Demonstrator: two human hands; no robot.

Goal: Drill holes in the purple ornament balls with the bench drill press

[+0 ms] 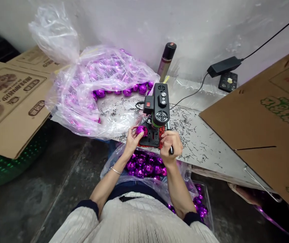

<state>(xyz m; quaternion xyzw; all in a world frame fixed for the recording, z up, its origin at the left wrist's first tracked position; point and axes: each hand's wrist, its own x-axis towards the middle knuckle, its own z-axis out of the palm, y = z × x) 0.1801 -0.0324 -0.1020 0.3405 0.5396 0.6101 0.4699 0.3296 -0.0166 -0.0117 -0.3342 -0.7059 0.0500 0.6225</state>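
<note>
My left hand (133,138) is closed around a shiny purple ball (141,130) and holds it at the base of a small black bench press machine (159,104). My right hand (170,144) is wrapped round the machine's black lever handle (171,150). The machine stands on a red and black base (152,136) at the near edge of a grey table (205,141). Below my hands, a clear bag (145,166) on my lap holds several more purple balls.
A large clear plastic bag of purple balls (96,84) lies on the table's left. Small dark metal scraps (190,130) litter the tabletop. A spray can (166,59), a power adapter (224,66), and cardboard sheets left (9,101) and right (268,114) surround it.
</note>
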